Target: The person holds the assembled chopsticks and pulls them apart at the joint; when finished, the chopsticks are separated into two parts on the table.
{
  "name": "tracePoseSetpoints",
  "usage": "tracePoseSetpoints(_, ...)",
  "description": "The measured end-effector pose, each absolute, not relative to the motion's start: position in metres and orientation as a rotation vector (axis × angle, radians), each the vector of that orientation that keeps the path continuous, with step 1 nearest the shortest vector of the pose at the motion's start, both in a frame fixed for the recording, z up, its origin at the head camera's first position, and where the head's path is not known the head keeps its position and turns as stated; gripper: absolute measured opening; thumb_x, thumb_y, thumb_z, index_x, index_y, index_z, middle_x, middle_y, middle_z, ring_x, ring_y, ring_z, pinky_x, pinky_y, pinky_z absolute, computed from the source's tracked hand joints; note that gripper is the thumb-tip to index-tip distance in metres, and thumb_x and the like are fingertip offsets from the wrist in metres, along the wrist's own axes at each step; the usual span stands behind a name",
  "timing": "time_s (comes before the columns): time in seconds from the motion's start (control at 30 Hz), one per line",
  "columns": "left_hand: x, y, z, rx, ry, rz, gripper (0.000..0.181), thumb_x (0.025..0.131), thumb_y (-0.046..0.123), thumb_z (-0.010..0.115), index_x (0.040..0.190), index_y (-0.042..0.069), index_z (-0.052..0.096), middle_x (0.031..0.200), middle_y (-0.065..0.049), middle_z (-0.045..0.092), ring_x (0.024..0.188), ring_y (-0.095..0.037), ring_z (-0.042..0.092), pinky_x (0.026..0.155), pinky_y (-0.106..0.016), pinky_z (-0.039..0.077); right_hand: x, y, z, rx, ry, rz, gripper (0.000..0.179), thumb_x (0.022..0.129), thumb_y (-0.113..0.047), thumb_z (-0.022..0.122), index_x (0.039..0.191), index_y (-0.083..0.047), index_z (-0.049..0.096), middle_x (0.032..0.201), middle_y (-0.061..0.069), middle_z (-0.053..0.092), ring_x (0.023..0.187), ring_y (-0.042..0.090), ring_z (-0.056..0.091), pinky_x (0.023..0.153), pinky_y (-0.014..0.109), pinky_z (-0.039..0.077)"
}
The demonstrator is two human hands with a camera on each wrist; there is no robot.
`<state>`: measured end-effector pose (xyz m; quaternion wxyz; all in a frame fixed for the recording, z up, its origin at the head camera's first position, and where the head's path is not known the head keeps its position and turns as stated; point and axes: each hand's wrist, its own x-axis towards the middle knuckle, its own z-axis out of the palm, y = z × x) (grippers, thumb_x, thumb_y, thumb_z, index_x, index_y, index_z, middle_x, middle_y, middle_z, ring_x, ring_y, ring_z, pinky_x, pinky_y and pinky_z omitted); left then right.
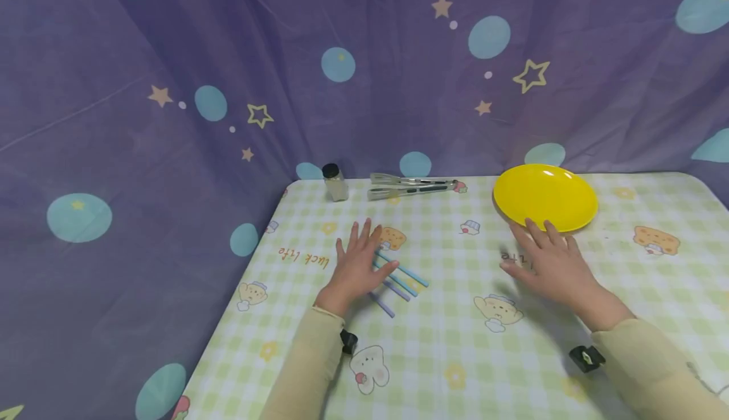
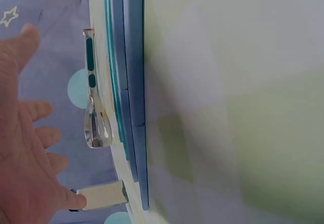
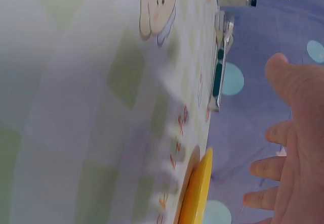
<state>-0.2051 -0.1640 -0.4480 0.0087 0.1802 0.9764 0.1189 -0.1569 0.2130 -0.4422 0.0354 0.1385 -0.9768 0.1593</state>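
Observation:
My left hand (image 1: 355, 272) hovers palm down with spread fingers, partly covering several slim sticks (image 1: 416, 277) in light blue and purple. The sticks lie side by side on the tablecloth, and their far ends are hidden under the hand. In the left wrist view the sticks (image 2: 134, 77) run lengthwise past the hand, which holds nothing. My right hand (image 1: 558, 271) is held with its fingers extended, the fingertips near the front rim of a yellow oval plate (image 1: 547, 195). Nothing is between its fingers. The plate's edge (image 3: 197, 191) also shows in the right wrist view, low beside the fingers.
Metal tongs (image 1: 411, 188) with dark grip inserts lie along the back of the table. A small clear jar (image 1: 337, 187) with a black lid stands at the back left corner. The checked tablecloth (image 1: 438, 338) reaches the purple curtain (image 1: 387, 116) behind.

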Motion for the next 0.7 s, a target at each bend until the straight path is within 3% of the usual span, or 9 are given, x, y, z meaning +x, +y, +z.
tracePoseSetpoints(0.23, -0.215, -0.17, -0.447, 0.539, 3.053, 0.501, 0.066, 0.094, 0.048, 0.06, 0.145, 0.012, 0.04, 0.16, -0.013, 0.02, 0.147, -0.035, 0.009, 0.11, -0.066, 0.012, -0.159, 0.19, -0.444, 0.573, -2.897, 0.494, 0.077, 0.091, -0.042, 0.067, 0.148, 0.0, 0.037, 0.145, 0.031, 0.038, 0.128, 0.054, 0.035, 0.098, 0.069, 0.029)
tracePoseSetpoints(0.33, -0.219, -0.173, -0.45, 0.568, 3.079, 0.529, 0.052, 0.093, 0.037, 0.066, 0.133, 0.009, 0.05, 0.145, -0.015, 0.042, 0.138, -0.033, 0.032, 0.107, -0.06, 0.026, -0.159, 0.178, -0.445, 0.596, -2.889, 0.475, 0.071, 0.091, -0.037, 0.068, 0.145, 0.0, 0.041, 0.141, 0.03, 0.044, 0.12, 0.052, 0.043, 0.092, 0.065, 0.037)
tracePoseSetpoints(0.43, -0.222, -0.175, -0.453, 0.604, 3.096, 0.566, 0.038, 0.091, 0.028, 0.071, 0.119, 0.007, 0.057, 0.125, -0.012, 0.053, 0.118, -0.03, 0.048, 0.099, -0.052, 0.036, -0.16, 0.166, -0.448, 0.616, -2.897, 0.463, 0.067, 0.091, -0.036, 0.068, 0.142, 0.0, 0.045, 0.136, 0.028, 0.049, 0.113, 0.049, 0.05, 0.087, 0.062, 0.042)
tracePoseSetpoints(0.5, -0.224, -0.176, -0.454, 0.615, 3.085, 0.588, 0.032, 0.09, 0.024, 0.072, 0.114, 0.007, 0.059, 0.118, -0.01, 0.054, 0.11, -0.028, 0.051, 0.096, -0.049, 0.039, -0.161, 0.158, -0.449, 0.641, -2.899, 0.478, 0.063, 0.09, -0.034, 0.069, 0.14, 0.001, 0.049, 0.133, 0.027, 0.052, 0.112, 0.047, 0.052, 0.087, 0.06, 0.044)
tracePoseSetpoints(0.7, -0.232, -0.176, -0.456, 0.59, 3.002, 0.565, 0.022, 0.09, 0.022, 0.072, 0.109, 0.013, 0.066, 0.125, -0.009, 0.053, 0.117, -0.028, 0.05, 0.1, -0.047, 0.039, -0.164, 0.131, -0.453, 0.725, -2.934, 0.601, 0.054, 0.09, -0.029, 0.071, 0.132, 0.001, 0.055, 0.121, 0.02, 0.06, 0.104, 0.036, 0.061, 0.088, 0.052, 0.049)
